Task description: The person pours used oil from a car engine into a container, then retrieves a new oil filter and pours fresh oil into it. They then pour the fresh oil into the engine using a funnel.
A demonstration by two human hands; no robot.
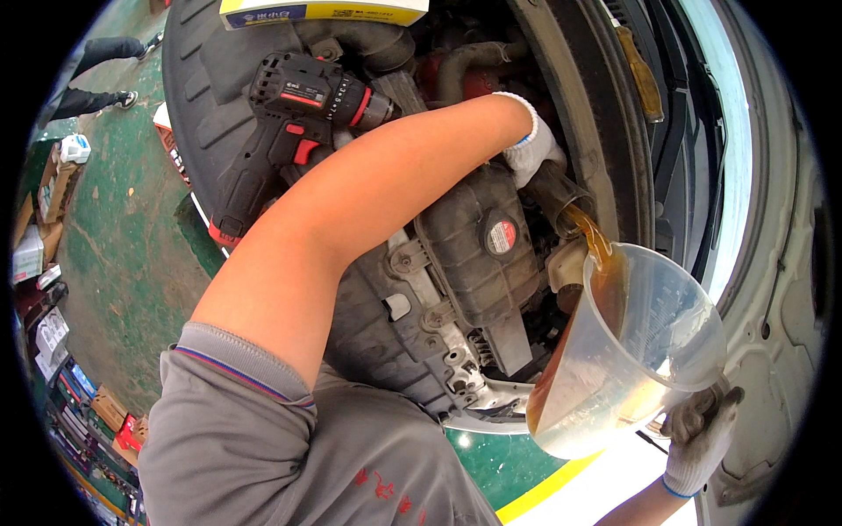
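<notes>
My right hand [702,434], in a soiled white knit glove, is closed on the handle side of a large translucent measuring jug [675,316] at lower right. The jug is tilted, with amber-brown liquid [554,364] lying along its left wall. A stream of it runs from the spout into the mouth of a dark, see-through funnel-like tube [554,195]. My left arm reaches across the engine bay. At its end my gloved left hand [533,149] is closed on the upper end of that tube, its fingers partly hidden. The tube's far end is out of sight.
A black cordless drill [298,110] lies on the engine bay's left part. A dark plastic tank [474,263] with a round cap sits below my left forearm. A yellow-and-white box [324,10] lies at the top edge. Another person's legs [96,79] show at far left.
</notes>
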